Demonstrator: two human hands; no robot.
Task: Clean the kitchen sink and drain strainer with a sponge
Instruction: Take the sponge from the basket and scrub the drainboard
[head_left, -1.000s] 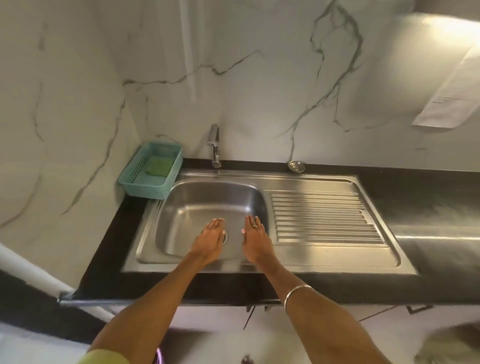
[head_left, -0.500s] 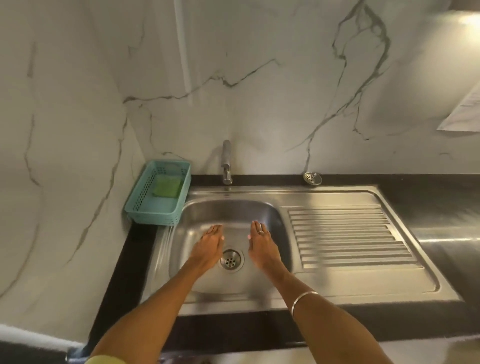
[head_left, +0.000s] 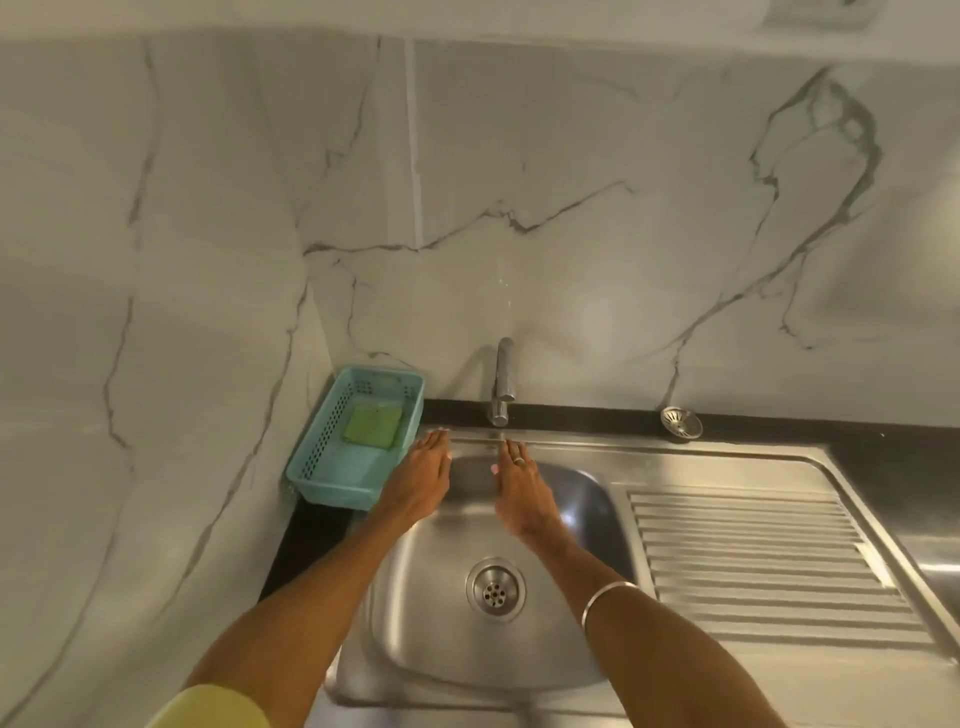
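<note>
Both hands, left hand (head_left: 422, 480) and right hand (head_left: 521, 486), flat and empty, have advanced past the drain toward the faucet (head_left: 502, 382); sponge (head_left: 372, 425) untouched beside it.

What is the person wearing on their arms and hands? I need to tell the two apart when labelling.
The left hand is bare, with a yellow sleeve at the upper arm. The right hand has a ring on one finger and a thin silver bangle on the forearm; no sleeve shows.
</note>
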